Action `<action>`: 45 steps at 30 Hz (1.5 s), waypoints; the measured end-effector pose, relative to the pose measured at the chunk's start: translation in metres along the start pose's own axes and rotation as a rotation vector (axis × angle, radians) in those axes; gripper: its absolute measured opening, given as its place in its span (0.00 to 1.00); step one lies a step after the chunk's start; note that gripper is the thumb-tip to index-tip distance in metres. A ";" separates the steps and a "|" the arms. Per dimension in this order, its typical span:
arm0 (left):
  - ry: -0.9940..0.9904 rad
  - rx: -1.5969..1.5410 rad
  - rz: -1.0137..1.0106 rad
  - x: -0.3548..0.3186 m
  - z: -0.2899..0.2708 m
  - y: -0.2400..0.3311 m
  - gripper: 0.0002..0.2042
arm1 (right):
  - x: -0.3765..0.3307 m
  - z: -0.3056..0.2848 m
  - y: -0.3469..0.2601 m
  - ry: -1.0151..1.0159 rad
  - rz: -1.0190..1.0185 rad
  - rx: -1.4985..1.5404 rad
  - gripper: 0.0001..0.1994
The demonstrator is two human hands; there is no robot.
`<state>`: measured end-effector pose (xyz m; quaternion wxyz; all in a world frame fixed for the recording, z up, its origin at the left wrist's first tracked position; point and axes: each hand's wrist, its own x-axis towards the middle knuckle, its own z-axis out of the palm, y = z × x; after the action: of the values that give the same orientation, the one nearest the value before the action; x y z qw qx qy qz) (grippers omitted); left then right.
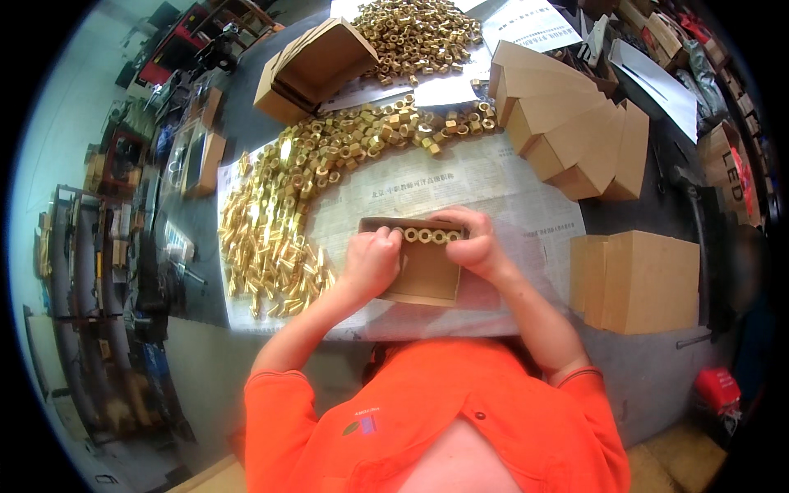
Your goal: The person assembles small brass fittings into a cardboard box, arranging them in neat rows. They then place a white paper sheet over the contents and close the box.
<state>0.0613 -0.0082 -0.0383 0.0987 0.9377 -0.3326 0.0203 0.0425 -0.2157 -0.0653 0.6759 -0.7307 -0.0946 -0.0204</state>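
**Fingers set brass nuts in a small carton**

The fingers (386,238) of the left hand (371,261) curl over the near-left rim of the small open carton (423,275), pressing against a row of brass nuts (426,236) along its far wall; four nuts show in that row. The right hand (472,245) bends clenched over the carton's right end, fingertips on the same row.

The dark desk (657,361) fills most of the view, with cluttered shelves at nine o'clock. A spread newspaper (493,185) covers its middle, and the carton sits on it at the centre. A big drift of loose brass nuts (288,197), too many to count, runs from eight o'clock up to twelve; a second heap (415,33) lies at twelve. A row of about five folded brown cartons (575,123) leans at one o'clock, two plain brown boxes (637,279) stand at three, and one opened carton (316,66) at eleven.
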 end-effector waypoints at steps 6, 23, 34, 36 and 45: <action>0.046 -0.037 -0.005 0.003 0.005 -0.001 0.03 | -0.003 0.004 -0.001 -0.023 0.047 0.100 0.24; 0.263 -0.155 -0.267 0.083 -0.038 -0.074 0.13 | -0.001 0.006 0.002 -0.017 0.033 0.085 0.23; 0.153 -0.118 -0.219 0.111 -0.002 -0.096 0.12 | -0.004 0.005 0.008 -0.033 0.091 0.190 0.22; 0.038 -0.353 -0.263 0.092 -0.013 -0.103 0.11 | -0.004 0.006 0.014 -0.024 0.079 0.211 0.22; -0.139 -0.619 -0.420 0.049 -0.009 -0.106 0.11 | -0.003 0.007 0.005 0.025 0.077 0.084 0.23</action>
<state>0.1660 0.0437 -0.0422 0.3566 0.9103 -0.1295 -0.1653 0.0400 -0.2096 -0.0713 0.7074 -0.7044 -0.0587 0.0002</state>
